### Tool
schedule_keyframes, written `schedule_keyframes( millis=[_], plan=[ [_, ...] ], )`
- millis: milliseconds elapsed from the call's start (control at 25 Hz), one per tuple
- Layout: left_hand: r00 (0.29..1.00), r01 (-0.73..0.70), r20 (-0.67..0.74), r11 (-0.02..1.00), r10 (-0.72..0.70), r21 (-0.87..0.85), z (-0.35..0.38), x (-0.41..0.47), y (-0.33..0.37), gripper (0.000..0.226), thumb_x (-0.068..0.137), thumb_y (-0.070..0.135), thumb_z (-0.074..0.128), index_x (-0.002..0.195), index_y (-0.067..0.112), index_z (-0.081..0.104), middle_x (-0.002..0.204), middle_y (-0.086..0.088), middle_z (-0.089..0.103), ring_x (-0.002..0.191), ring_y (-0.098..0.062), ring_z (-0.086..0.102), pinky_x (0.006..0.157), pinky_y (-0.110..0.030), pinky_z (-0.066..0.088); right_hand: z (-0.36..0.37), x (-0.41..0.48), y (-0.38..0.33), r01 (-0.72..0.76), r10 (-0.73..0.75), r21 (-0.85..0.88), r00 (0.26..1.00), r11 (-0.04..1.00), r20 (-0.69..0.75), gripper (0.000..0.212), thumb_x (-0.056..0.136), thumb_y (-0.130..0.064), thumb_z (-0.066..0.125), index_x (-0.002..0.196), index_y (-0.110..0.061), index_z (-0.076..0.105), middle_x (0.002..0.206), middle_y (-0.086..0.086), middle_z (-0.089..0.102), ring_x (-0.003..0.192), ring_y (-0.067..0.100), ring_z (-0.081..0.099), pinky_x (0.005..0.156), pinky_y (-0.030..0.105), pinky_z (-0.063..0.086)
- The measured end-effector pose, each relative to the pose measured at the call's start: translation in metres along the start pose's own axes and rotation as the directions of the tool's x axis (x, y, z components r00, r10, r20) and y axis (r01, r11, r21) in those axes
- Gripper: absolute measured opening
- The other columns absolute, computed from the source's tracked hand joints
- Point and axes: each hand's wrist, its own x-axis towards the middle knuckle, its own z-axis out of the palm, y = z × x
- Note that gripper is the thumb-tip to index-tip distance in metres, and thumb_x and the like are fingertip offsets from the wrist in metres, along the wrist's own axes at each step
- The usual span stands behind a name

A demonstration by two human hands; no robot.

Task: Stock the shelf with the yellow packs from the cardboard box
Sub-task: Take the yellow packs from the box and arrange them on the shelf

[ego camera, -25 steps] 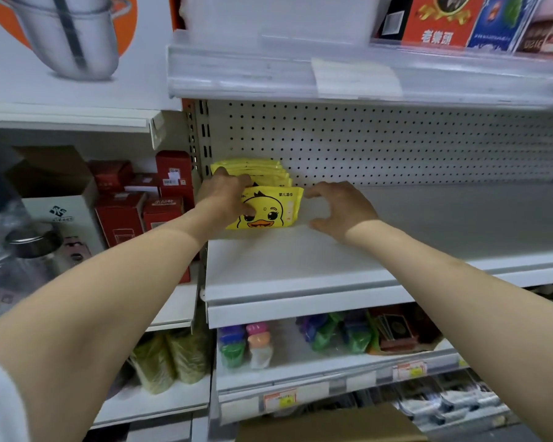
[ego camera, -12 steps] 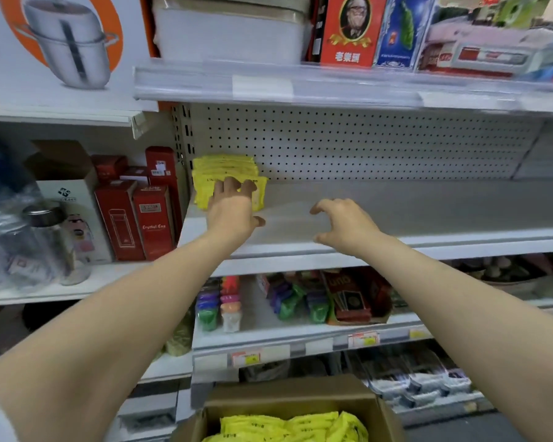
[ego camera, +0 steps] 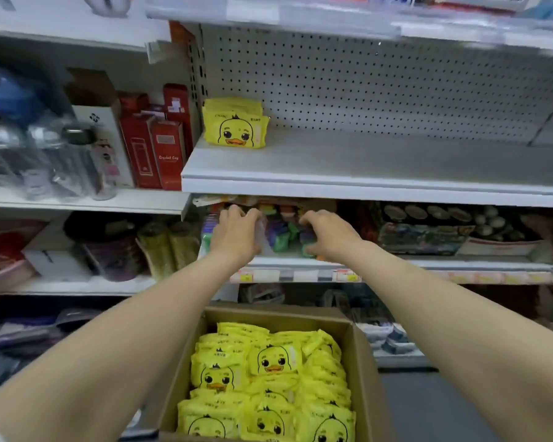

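Note:
A small row of yellow duck-face packs (ego camera: 235,127) stands at the far left of the white shelf (ego camera: 364,173), against the pegboard. Below me an open cardboard box (ego camera: 361,365) holds several more yellow packs (ego camera: 268,381). My left hand (ego camera: 235,236) and my right hand (ego camera: 329,236) hang in the air below the shelf's front edge, above the box. Both have loosely curled fingers and hold nothing.
Red boxes (ego camera: 155,148) and a bottle (ego camera: 80,161) fill the shelf bay to the left. Colourful small goods (ego camera: 284,234) sit on the lower shelf behind my hands. Price tags (ego camera: 345,275) line that shelf's edge. Grey floor (ego camera: 428,409) lies right of the box.
Both hands have left the pack on the shelf and dropped from shelf level to below its front edge. My view has tilted down, bringing the box fully into sight.

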Motion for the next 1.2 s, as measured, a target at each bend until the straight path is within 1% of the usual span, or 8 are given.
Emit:
schedule_keyframes(
  millis=[160, 280, 440, 600, 760, 1000, 1120, 1200],
  plan=[
    [0.991, 0.051, 0.125, 0.999, -0.053, 0.016, 0.042, -0.041, -0.018, 0.071, 0.075, 0.032, 0.081, 0.135, 0.026, 0.045, 0.13, -0.011, 0.041, 0.122, -0.033, 0.038, 0.097, -0.043, 0.043, 0.045, -0.021, -0.003, 0.002, 0.0, -0.013, 0.994, 1.0, 0.112, 0.063, 0.082, -0.029, 0.077, 0.137, -0.02, 0.048, 0.135, 0.008, 0.05, 0.124, 0.03, 0.049, 0.094, 0.039, 0.047],
    [0.965, 0.087, 0.247, 0.996, -0.084, -0.001, 0.08, -0.062, -0.039, 0.073, 0.073, 0.031, 0.081, 0.136, 0.027, 0.045, 0.129, -0.011, 0.042, 0.122, -0.032, 0.04, 0.096, -0.041, 0.044, 0.087, -0.032, -0.005, -0.013, 0.01, 0.017, 0.982, 1.0, 0.191, 0.061, 0.081, -0.028, 0.077, 0.135, -0.019, 0.051, 0.137, 0.009, 0.052, 0.126, 0.03, 0.048, 0.097, 0.039, 0.045],
    [0.9, 0.14, 0.414, 0.99, -0.138, 0.027, 0.13, -0.079, -0.073, 0.079, 0.074, 0.038, 0.082, 0.141, 0.028, 0.042, 0.134, -0.011, 0.042, 0.128, -0.032, 0.039, 0.102, -0.044, 0.041, 0.152, -0.039, -0.005, -0.057, 0.044, 0.028, 0.938, 0.998, 0.344, 0.061, 0.082, -0.028, 0.075, 0.136, -0.019, 0.05, 0.133, 0.009, 0.052, 0.126, 0.029, 0.048, 0.097, 0.038, 0.043],
    [0.847, 0.086, 0.51, 0.984, -0.153, 0.153, 0.17, -0.086, -0.108, 0.075, 0.075, 0.049, 0.078, 0.139, 0.032, 0.043, 0.138, -0.009, 0.046, 0.133, -0.03, 0.036, 0.108, -0.041, 0.032, 0.204, -0.036, -0.003, -0.122, 0.101, 0.018, 0.89, 0.992, 0.444, 0.065, 0.081, -0.031, 0.077, 0.138, -0.019, 0.049, 0.139, 0.009, 0.053, 0.127, 0.03, 0.049, 0.097, 0.037, 0.044],
    [0.732, 0.152, 0.659, 0.984, -0.172, 0.088, 0.214, -0.088, -0.147, 0.07, 0.077, 0.04, 0.079, 0.138, 0.027, 0.045, 0.134, -0.01, 0.046, 0.126, -0.029, 0.042, 0.102, -0.042, 0.041, 0.246, -0.02, 0.0, -0.195, 0.157, 0.019, 0.839, 0.981, 0.52, 0.061, 0.082, -0.029, 0.077, 0.137, -0.018, 0.051, 0.136, 0.008, 0.054, 0.124, 0.028, 0.052, 0.093, 0.037, 0.046],
    [0.674, 0.085, 0.732, 0.995, -0.099, 0.056, 0.262, -0.078, -0.184, 0.067, 0.08, 0.04, 0.076, 0.138, 0.029, 0.043, 0.13, -0.005, 0.049, 0.125, -0.026, 0.043, 0.098, -0.038, 0.044, 0.305, 0.005, -0.003, -0.287, 0.242, -0.018, 0.771, 0.958, 0.589, 0.065, 0.083, -0.032, 0.076, 0.139, -0.02, 0.047, 0.135, 0.01, 0.051, 0.129, 0.027, 0.046, 0.096, 0.04, 0.049],
    [0.696, 0.068, 0.714, 0.997, -0.078, 0.043, 0.275, -0.078, -0.189, 0.066, 0.079, 0.041, 0.076, 0.135, 0.029, 0.044, 0.128, -0.002, 0.05, 0.121, -0.023, 0.046, 0.095, -0.035, 0.045, 0.323, 0.013, -0.009, -0.266, 0.275, -0.11, 0.738, 0.958, 0.616, 0.064, 0.084, -0.036, 0.074, 0.139, -0.021, 0.046, 0.133, 0.007, 0.053, 0.128, 0.027, 0.045, 0.096, 0.042, 0.048],
    [0.725, 0.022, 0.686, 0.998, -0.057, 0.059, 0.28, -0.079, -0.19, 0.064, 0.079, 0.045, 0.075, 0.132, 0.027, 0.044, 0.128, -0.001, 0.05, 0.119, -0.022, 0.047, 0.093, -0.033, 0.044, 0.332, 0.017, -0.013, -0.225, 0.31, -0.214, 0.735, 0.95, 0.603, 0.063, 0.084, -0.043, 0.073, 0.137, -0.022, 0.047, 0.133, 0.004, 0.053, 0.129, 0.025, 0.044, 0.1, 0.043, 0.041]
  ],
)
